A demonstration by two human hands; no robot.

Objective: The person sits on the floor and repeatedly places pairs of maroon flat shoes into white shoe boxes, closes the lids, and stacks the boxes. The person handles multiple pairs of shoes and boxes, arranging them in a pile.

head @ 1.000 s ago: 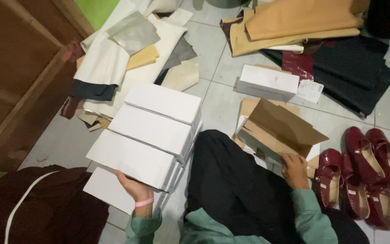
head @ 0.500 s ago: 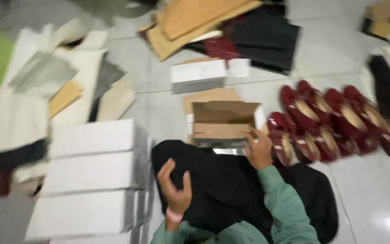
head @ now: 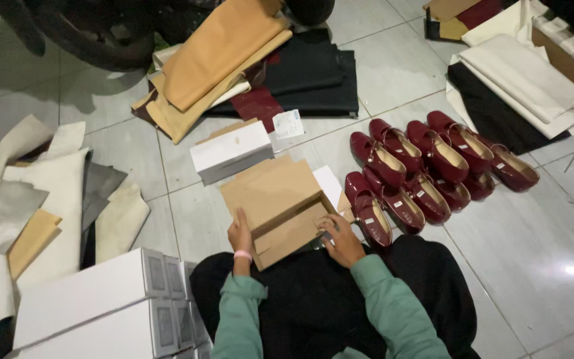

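Note:
A flat brown cardboard shoe box lies half folded on the tiled floor in front of my lap. My left hand grips its near left edge. My right hand presses on its near right flap, fingers curled over the cardboard. Both arms wear green sleeves, and a pink band circles my left wrist. A closed white box sits just beyond the brown one.
Several dark red glossy shoes stand in rows to the right. Stacked white boxes are at my left knee. Sheets of tan, black and cream material lie beyond, with more cream and grey pieces on the left and cream sheets at the far right.
My left hand has left the white box stack and come over onto the brown box. The view has swung right, bringing the red shoes toward the middle.

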